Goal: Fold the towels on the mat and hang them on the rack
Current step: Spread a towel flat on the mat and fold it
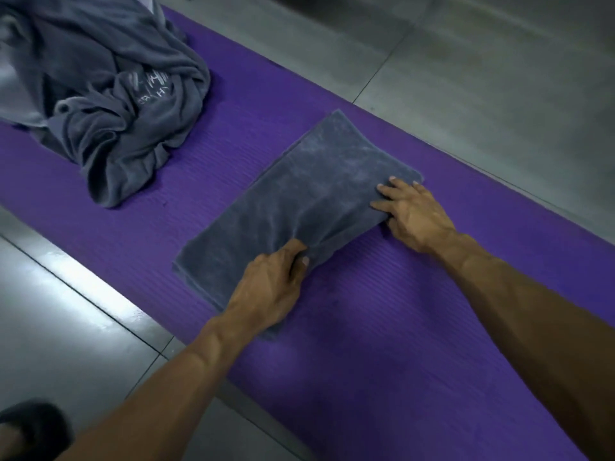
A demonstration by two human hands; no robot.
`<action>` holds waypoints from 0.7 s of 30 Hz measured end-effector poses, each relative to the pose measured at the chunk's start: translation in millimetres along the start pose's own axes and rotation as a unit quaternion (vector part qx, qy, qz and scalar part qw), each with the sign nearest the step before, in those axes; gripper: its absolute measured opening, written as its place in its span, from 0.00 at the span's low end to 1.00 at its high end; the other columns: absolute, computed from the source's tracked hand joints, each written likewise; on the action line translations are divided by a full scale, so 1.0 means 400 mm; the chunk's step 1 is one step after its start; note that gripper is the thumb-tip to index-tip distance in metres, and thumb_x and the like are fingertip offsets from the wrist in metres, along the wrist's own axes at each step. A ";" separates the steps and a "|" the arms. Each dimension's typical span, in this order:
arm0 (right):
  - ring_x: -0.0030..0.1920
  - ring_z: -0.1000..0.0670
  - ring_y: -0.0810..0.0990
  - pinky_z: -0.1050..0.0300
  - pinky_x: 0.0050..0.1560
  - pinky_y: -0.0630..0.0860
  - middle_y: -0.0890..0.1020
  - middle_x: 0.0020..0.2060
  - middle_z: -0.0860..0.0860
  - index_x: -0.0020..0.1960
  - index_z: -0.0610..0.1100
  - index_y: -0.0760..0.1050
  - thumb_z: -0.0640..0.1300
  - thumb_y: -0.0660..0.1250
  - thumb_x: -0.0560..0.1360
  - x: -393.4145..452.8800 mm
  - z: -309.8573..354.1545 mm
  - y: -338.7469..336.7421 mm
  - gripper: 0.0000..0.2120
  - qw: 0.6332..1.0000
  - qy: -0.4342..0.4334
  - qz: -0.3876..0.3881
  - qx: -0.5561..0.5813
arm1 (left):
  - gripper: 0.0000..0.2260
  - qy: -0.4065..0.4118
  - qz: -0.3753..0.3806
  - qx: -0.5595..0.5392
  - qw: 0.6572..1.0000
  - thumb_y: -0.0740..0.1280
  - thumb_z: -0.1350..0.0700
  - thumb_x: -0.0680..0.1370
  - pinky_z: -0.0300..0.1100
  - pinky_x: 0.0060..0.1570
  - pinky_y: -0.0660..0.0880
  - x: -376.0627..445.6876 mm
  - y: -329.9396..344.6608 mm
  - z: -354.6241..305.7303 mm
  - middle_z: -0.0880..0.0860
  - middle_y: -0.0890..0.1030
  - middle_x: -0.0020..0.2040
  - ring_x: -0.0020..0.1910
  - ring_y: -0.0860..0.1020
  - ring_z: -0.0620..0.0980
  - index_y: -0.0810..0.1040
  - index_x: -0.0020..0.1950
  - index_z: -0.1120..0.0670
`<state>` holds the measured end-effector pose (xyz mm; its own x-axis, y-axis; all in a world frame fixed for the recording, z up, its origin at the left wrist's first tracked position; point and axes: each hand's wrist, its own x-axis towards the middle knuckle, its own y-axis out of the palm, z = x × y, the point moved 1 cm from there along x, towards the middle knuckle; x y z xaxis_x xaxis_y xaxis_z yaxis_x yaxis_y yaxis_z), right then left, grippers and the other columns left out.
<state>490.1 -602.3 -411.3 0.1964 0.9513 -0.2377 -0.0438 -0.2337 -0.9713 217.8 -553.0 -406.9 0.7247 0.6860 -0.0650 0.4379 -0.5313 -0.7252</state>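
You had the folded towel [299, 194] lying flat on the mat [399, 327], a plush gray oblong with stacked edges showing along its near-left side. Your left hand [269, 284] pinched a ridge of its near edge, thumb and fingers curled into the nap, so the cloth puckered there. Your right hand [412, 214] rested on the right corner, fingers spread on top and its grip holding nothing. The mat was purple foam with fine ribs. A crumpled gray pile [109, 94] of soft towels sat well apart at the mat's far-left end, on the smooth gray tiled floor [482, 61].
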 end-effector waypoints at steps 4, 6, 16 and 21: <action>0.76 0.48 0.58 0.45 0.73 0.57 0.68 0.72 0.51 0.66 0.51 0.74 0.43 0.61 0.77 -0.079 -0.030 -0.025 0.18 0.995 0.011 0.091 -0.028 | 0.05 0.020 0.108 -0.012 0.994 0.60 0.54 0.82 0.34 0.43 0.69 0.005 -0.013 -0.009 0.45 0.78 0.41 0.41 0.77 0.44 0.74 0.50 0.52; 0.68 0.47 0.71 0.47 0.65 0.69 0.79 0.61 0.51 0.56 0.53 0.78 0.47 0.62 0.76 -0.119 -0.047 -0.034 0.10 0.991 0.040 0.131 -0.001 | 0.04 0.023 0.158 -0.012 0.987 0.64 0.54 0.80 0.28 0.40 0.65 0.009 -0.020 -0.005 0.41 0.76 0.38 0.37 0.73 0.37 0.75 0.46 0.49; 0.54 0.42 0.77 0.45 0.60 0.66 0.81 0.49 0.46 0.50 0.49 0.74 0.52 0.62 0.78 -0.060 -0.004 -0.125 0.07 0.995 0.097 0.037 0.000 | 0.09 -0.019 0.199 0.136 0.970 0.65 0.54 0.79 0.40 0.45 0.68 0.067 -0.130 0.077 0.47 0.75 0.39 0.42 0.75 0.49 0.68 0.40 0.49; 0.63 0.45 0.72 0.38 0.71 0.55 0.80 0.55 0.47 0.58 0.48 0.75 0.49 0.61 0.79 0.051 0.033 -0.128 0.10 0.995 0.089 -0.007 -0.044 | 0.12 -0.060 0.115 0.245 0.961 0.57 0.46 0.81 0.49 0.51 0.71 0.063 -0.143 0.115 0.58 0.79 0.53 0.54 0.77 0.60 0.71 0.59 0.51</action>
<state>483.2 -568.4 -366.5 0.3675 0.9055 -0.2120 0.0440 -0.2447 -0.9686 186.6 -482.3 -398.7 0.6935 0.6456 -0.3198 -0.0508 -0.3989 -0.9156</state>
